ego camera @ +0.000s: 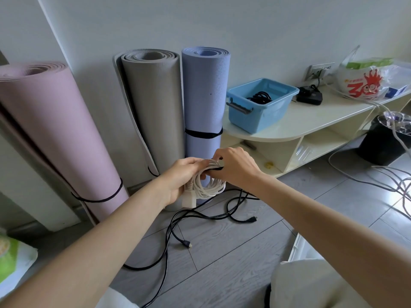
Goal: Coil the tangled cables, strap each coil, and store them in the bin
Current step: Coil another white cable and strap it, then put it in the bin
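A coiled white cable (205,186) with a white plug hangs in front of me, above the floor. My left hand (180,178) grips the coil's top left side. A black strap (214,170) runs across the top of the coil, and my right hand (235,166) pinches it there. On the grey floor below lies a loose black cable (178,221) with connectors at both ends. The blue bin (260,105) stands on a low white shelf to the right and holds a coiled black cable (260,97).
Three rolled mats, pink (53,134), grey (153,107) and blue (204,96), lean against the wall behind the coil. The white shelf (311,121) also carries a black adapter (310,96) and a plastic bag (364,81). A black waste bin (387,141) and grey wires lie at right.
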The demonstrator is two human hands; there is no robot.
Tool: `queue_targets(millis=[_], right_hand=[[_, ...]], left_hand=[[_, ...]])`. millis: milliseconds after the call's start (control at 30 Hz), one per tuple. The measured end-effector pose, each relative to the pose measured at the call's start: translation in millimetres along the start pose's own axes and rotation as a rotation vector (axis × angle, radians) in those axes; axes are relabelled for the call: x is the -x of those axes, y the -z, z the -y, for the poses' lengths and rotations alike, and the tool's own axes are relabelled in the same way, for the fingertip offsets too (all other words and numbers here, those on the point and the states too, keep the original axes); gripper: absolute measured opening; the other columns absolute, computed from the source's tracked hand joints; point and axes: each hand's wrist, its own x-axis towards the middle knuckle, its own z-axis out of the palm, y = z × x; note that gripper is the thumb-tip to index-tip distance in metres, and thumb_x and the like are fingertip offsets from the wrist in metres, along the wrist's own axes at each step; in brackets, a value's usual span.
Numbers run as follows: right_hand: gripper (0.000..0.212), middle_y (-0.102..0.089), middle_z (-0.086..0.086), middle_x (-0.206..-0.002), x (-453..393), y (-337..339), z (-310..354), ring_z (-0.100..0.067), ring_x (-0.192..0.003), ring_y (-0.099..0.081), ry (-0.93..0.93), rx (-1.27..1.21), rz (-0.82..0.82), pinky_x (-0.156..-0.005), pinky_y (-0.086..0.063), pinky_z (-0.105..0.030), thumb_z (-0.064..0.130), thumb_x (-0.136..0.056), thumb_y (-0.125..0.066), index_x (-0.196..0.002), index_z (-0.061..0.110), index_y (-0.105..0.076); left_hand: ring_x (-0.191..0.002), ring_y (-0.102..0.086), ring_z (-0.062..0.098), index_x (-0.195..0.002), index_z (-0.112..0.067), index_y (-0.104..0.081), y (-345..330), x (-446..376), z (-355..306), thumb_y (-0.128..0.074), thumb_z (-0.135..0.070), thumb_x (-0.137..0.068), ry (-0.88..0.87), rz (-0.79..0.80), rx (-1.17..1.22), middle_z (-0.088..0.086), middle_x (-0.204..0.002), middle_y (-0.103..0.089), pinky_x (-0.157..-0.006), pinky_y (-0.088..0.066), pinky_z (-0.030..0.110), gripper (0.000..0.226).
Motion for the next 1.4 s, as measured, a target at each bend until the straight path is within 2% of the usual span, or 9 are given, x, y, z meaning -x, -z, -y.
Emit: queue_targets(millis=[167,233,333,567,700,800,1033,1267,1400], right_hand=[[0.055,-0.064,-0.003,-0.109,-5.7,-3.7,-7.4,-0.025,-0.095,-0.058,-0.105,-0.072,0.044,-0.056,-0.037,-0.026,0.05,-0.073,-0.071,-0.115,0.016,-0.06],[0.045,-0.066,0.001,-0.111,-5.4,-3.0,-8.8,-0.021,-0.103,-0.059,-0.068,-0.204,0.046,-0.071,-0.044,-0.026,0.04,-0.074,-0.074,-0.113,0.019,-0.064],[0.024,-0.072,0.002,-0.093,-2.3,0.7,-6.1,-0.011,-0.081,-0.06,0.067,-0.28,-0.049,-0.068,-0.041,-0.023,0.025,-0.076,-0.073,-0.098,0.018,-0.071],[0.021,-0.071,-0.005,-0.079,-2.9,1.4,-4.3,-0.026,-0.075,-0.06,0.201,-0.037,-0.072,-0.068,-0.052,-0.039,0.036,-0.079,-0.067,-0.096,0.026,-0.072],[0.029,-0.069,-0.001,-0.085,-1.7,14.3,-6.5,-0.022,-0.08,-0.058,0.245,0.056,0.07,-0.068,-0.048,-0.035,0.044,-0.08,-0.065,-0.097,0.021,-0.071],[0.013,-0.066,0.001,-0.076,-2.5,21.8,-8.0,-0.017,-0.073,-0.055,0.236,0.145,0.126,-0.061,-0.04,-0.028,0.032,-0.083,-0.065,-0.077,0.02,-0.063],[0.007,-0.056,0.009,-0.077,-12.7,28.1,-20.8,-0.002,-0.065,-0.05,0.195,-0.162,0.1,-0.061,-0.039,-0.009,0.019,-0.074,-0.076,-0.077,0.014,-0.072],[0.008,-0.071,-0.017,-0.081,-11.8,23.4,-25.1,-0.027,-0.082,-0.07,0.065,-0.57,0.272,-0.082,-0.056,-0.035,0.001,-0.081,-0.067,-0.076,0.003,-0.061],[0.01,-0.07,-0.023,-0.083,-8.8,26.4,-25.0,-0.029,-0.079,-0.07,0.021,-0.762,0.285,-0.081,-0.057,-0.032,-0.002,-0.084,-0.063,-0.076,0.0,-0.057]], left_hand=[[-0.068,-0.057,0.008,-0.099,-0.013,-0.062,-3.8,0.3,1.2,-0.059,-0.026,-0.09,-0.021,-0.017,-0.009,0.001,-0.079,-0.063,-0.06,-0.045,0.022,0.016],[-0.067,-0.059,0.007,-0.1,-0.013,-0.06,-3.7,1.0,0.8,-0.058,-0.026,-0.09,-0.021,-0.01,0.002,0.001,-0.079,-0.064,-0.058,-0.046,0.022,0.016],[-0.064,-0.063,0.005,-0.098,-0.015,-0.058,-1.1,1.7,-2.1,-0.057,-0.025,-0.091,-0.035,-0.005,0.032,0.0,-0.082,-0.066,-0.057,-0.048,0.022,0.012],[-0.057,-0.064,0.008,-0.092,-0.015,-0.062,2.1,2.3,-1.6,-0.058,-0.019,-0.091,-0.1,-0.015,0.051,0.005,-0.078,-0.067,-0.06,-0.051,0.022,0.006],[-0.062,-0.063,0.014,-0.087,-0.016,-0.065,4.2,-2.4,2.9,-0.063,-0.017,-0.087,-0.123,-0.023,-0.088,0.012,-0.082,-0.067,-0.07,-0.051,0.028,0.002],[-0.078,-0.063,0.025,-0.081,-0.02,-0.066,2.3,-8.2,4.6,-0.067,-0.024,-0.082,-0.155,-0.083,-0.254,0.017,-0.091,-0.068,-0.084,-0.051,0.04,0.004],[-0.055,-0.063,0.012,-0.083,-0.018,-0.063,1.5,-13.5,0.4,-0.061,-0.018,-0.09,-0.124,-0.02,-0.311,0.007,-0.075,-0.067,-0.081,-0.05,0.038,0.007],[-0.062,-0.065,0.016,-0.086,-0.015,-0.062,3.1,1.2,-5.1,-0.062,-0.016,-0.089,-0.06,0.152,-0.266,0.012,-0.082,-0.069,-0.074,-0.054,0.03,0.003],[-0.06,-0.066,0.014,-0.084,-0.017,-0.062,5.4,5.8,-9.8,-0.062,-0.016,-0.088,-0.043,0.159,-0.18,0.009,-0.078,-0.07,-0.073,-0.054,0.031,0.004]])
